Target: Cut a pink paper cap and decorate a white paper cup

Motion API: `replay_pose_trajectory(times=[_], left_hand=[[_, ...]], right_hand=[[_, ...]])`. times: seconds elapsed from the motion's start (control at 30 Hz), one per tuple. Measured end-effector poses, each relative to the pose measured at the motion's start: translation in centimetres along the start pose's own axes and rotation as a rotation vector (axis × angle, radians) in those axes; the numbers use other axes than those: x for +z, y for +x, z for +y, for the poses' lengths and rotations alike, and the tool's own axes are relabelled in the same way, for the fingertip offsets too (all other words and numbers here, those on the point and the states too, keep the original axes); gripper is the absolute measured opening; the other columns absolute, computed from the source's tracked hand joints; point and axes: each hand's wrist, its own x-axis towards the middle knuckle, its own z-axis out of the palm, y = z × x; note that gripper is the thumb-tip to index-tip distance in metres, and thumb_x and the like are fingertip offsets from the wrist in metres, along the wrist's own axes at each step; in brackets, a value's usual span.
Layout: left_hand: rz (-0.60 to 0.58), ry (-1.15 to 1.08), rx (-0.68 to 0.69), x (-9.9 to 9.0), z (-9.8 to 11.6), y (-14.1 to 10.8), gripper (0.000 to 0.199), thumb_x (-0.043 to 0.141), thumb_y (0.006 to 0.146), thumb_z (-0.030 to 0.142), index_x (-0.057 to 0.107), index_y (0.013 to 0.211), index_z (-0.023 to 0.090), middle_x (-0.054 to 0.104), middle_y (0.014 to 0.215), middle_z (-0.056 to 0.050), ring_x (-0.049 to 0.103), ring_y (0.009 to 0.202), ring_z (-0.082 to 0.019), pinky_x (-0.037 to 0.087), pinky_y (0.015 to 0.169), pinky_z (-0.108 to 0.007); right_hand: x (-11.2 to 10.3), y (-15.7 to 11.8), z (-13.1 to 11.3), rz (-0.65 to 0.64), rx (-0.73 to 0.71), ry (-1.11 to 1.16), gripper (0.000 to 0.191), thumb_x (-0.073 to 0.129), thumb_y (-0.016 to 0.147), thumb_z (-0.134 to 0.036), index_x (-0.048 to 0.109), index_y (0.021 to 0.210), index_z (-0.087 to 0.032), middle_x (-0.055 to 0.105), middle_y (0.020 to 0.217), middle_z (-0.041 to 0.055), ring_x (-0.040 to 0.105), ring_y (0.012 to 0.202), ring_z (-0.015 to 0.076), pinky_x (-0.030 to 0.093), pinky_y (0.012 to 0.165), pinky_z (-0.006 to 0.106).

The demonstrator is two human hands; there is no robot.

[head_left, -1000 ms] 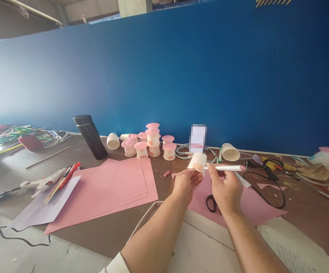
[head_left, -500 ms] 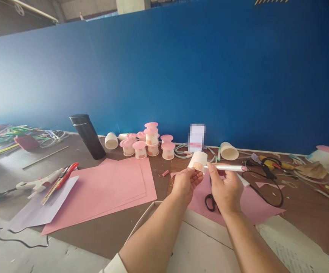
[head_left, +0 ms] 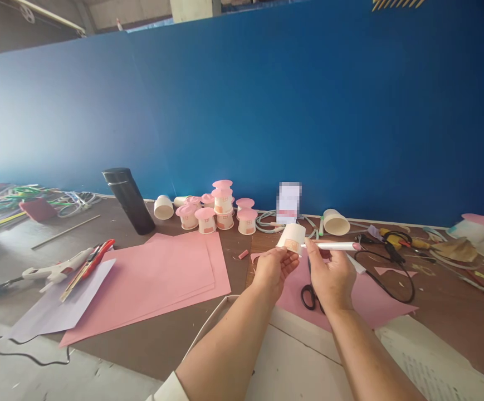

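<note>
My left hand [head_left: 273, 270] grips a white paper cup [head_left: 295, 233], upside down and slightly tilted, by its rim. An orange-pink patch is coloured on the cup's side. My right hand [head_left: 331, 275] is closed round a white marker pen [head_left: 337, 245] with a pink end; its tip is at the patch, though I cannot tell whether it touches. Below my hands lie black-handled scissors [head_left: 308, 297] on a pink sheet [head_left: 377, 295], partly hidden by my right hand. A small pink pen cap [head_left: 244, 254] lies to the left of my left hand.
Several cup houses with pink paper roofs [head_left: 206, 213] stand by the blue partition [head_left: 242, 111]. A black flask [head_left: 128, 200], pink sheets [head_left: 158, 278], a red cutter [head_left: 89, 267] and a glue gun [head_left: 58, 267] are left. Cables [head_left: 411, 284] and a tipped cup [head_left: 336, 222] lie right.
Both hands keep nearly the same place, still holding the cup and the marker pen. The view has shifted very slightly.
</note>
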Motion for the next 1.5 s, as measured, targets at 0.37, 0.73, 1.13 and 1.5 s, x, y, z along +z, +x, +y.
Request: replay_pose_trajectory(times=[0.37,0.73,1.13,1.5], left_hand=[[-0.024,0.017,-0.004,-0.01,0.05,-0.15,0.009,0.053,0.082,0.011,0.059,0.08,0.005,0.062,0.069,-0.011,0.063,0.064,-0.014,0.053,0.066,-0.025],[-0.014,0.034,-0.012,0.17,0.07,-0.35,0.009,0.053,0.081,0.011,0.059,0.077,0.005,0.062,0.067,-0.01,0.063,0.063,-0.014,0.052,0.065,-0.026],[-0.011,0.042,-0.008,0.08,0.18,-0.26,0.008,0.055,0.079,0.011,0.06,0.075,0.006,0.062,0.066,-0.009,0.062,0.063,-0.014,0.052,0.066,-0.026],[0.004,0.075,-0.017,0.09,0.22,-0.37,0.007,0.057,0.077,0.012,0.06,0.073,0.007,0.061,0.065,-0.008,0.062,0.061,-0.014,0.052,0.063,-0.026]], right_hand=[[0.07,0.02,0.15,0.006,0.001,-0.02,0.035,0.059,0.079,-0.05,0.068,0.08,-0.016,0.068,0.07,0.007,0.061,0.065,0.0197,0.043,0.066,0.029],[0.2,0.0,0.23,-0.009,0.028,-0.021,0.037,0.059,0.077,-0.052,0.068,0.08,-0.017,0.069,0.074,0.0082,0.062,0.067,0.0203,0.043,0.066,0.029],[0.19,-0.06,0.31,-0.067,0.022,-0.019,0.037,0.056,0.078,-0.054,0.063,0.077,-0.018,0.067,0.069,0.0066,0.061,0.065,0.0205,0.041,0.063,0.029],[0.14,-0.03,0.32,-0.072,0.026,-0.008,0.04,0.053,0.08,-0.055,0.065,0.083,-0.017,0.067,0.071,0.0074,0.061,0.065,0.0203,0.042,0.063,0.03]])
